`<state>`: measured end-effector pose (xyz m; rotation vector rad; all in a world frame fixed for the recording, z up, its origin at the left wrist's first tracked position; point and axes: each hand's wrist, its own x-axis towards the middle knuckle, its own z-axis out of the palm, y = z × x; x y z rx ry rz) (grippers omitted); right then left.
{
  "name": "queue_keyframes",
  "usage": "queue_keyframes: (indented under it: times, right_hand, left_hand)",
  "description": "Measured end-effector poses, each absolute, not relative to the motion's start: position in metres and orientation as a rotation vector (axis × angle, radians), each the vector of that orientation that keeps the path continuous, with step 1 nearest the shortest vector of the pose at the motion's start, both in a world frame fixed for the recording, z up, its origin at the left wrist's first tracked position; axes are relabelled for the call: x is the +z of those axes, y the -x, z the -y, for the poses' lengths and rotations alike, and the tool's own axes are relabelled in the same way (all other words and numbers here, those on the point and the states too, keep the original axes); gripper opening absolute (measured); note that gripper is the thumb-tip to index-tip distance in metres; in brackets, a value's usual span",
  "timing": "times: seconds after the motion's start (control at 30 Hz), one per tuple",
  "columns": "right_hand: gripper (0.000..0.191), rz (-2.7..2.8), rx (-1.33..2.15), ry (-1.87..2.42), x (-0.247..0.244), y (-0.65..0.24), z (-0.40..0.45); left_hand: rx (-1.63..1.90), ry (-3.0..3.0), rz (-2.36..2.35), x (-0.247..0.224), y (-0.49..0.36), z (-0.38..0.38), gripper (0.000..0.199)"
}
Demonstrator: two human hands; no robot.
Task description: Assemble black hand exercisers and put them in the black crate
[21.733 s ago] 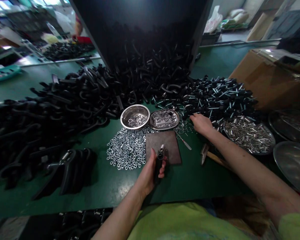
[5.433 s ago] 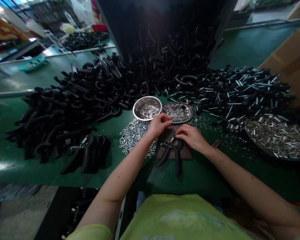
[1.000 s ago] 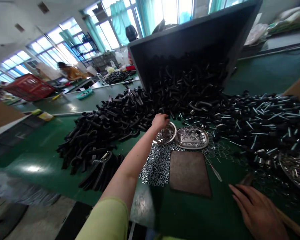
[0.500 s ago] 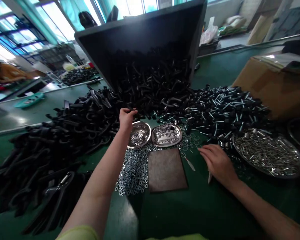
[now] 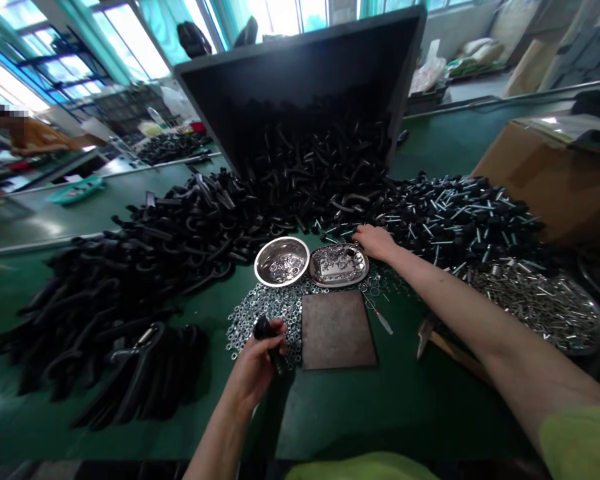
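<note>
**A:** How would you handle this bit? Left to right pls.

**B:** Leftmost is the stack of clamps (image 5: 140, 380), toward the worktop (image 5: 340, 413)'s near edge. I'd leave those alone. Next, the left hand (image 5: 256, 365): fingers (image 5: 279, 327) wrapped tight around a black piece (image 5: 263, 327), over the near part of the worktop, just left of the plate (image 5: 337, 330). I'd grip it snug, knobby end free, and hold it clear of the nuts (image 5: 255, 300) so none get swept along.

**A:** And the right?

**B:** Right hand (image 5: 377, 243) is farther from the near edge, by the tray (image 5: 340, 283)'s right end. Fingertips look close together, but can't tell if they've got anything. I'd pinch one part and lift straight up, those loose rings (image 5: 377, 287) look easy to snag. Also mind the hammer (image 5: 450, 348), it's close to that forearm.

**A:** What's the black piece look like?

**B:** Dark all over, faint sheen on top. Chunky, lumpy upper end, narrower lower end poking out under the hand. Middle's hidden, and I can't spot any metal on it.
</note>
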<state>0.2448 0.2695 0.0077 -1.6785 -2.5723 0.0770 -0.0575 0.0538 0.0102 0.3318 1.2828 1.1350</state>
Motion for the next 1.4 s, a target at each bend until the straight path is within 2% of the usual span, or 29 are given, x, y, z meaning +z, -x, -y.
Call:
queue_keyframes:
  times: [0.27,0.37,0.43,0.53,0.83,0.93,1.0,1.07,1.13,1.23,1.3,1.4]
  right_hand:
    - [0.032,2.375,0.055,1.907,-0.003,-0.256,-0.264]
    - [0.031,2.16,0.069,1.988,-0.008,-0.269,-0.256]
    - [0.03,2.088,0.074,1.987,-0.007,-0.275,-0.251]
    - [0.032,2.133,0.113,1.973,0.002,-0.275,-0.247]
    - [0.032,2.21,0.213,2.031,0.009,-0.235,-0.268]
    - [0.032,2.15,0.263,2.119,0.0,-0.222,-0.275]
    - [0.031,2.089,0.301,2.167,-0.004,-0.217,-0.278]
    - [0.03,2.026,0.321,2.18,-0.003,-0.216,-0.278]
    - [0.032,1.98,0.307,2.162,0.0,-0.218,-0.275]
    - [0.042,1.853,0.365,1.981,0.012,-0.22,-0.259]
    - [0.046,1.686,0.641,1.703,0.022,-0.219,-0.239]
    - [0.038,1.388,1.199,1.305,0.038,-0.212,-0.194]
  left_hand:
    - [1.002,-0.971,-1.773,0.0,0.09,-0.055,0.032]
    - [0.882,-1.294,-1.896,-0.006,0.096,-0.071,0.023]
    - [0.769,-1.548,-1.977,-0.009,0.094,-0.084,0.016]
    - [0.478,-1.875,-2.133,-0.012,0.087,-0.102,0.018]
    - [0.093,-2.215,-2.153,-0.004,0.069,-0.112,0.02]
    - [0.242,-2.084,-2.18,-0.002,0.074,-0.111,0.021]
    - [0.496,-1.851,-2.145,0.0,0.077,-0.108,0.017]
    - [0.784,-1.522,-1.965,0.003,0.078,-0.102,0.012]
    - [1.0,-1.172,-1.689,0.007,0.074,-0.094,0.018]
    - [1.131,-0.739,-1.356,0.014,0.061,-0.077,0.024]
    - [1.139,-0.565,-1.243,0.019,0.049,-0.067,0.026]
    - [1.118,-0.44,-1.138,0.024,0.035,-0.055,0.024]
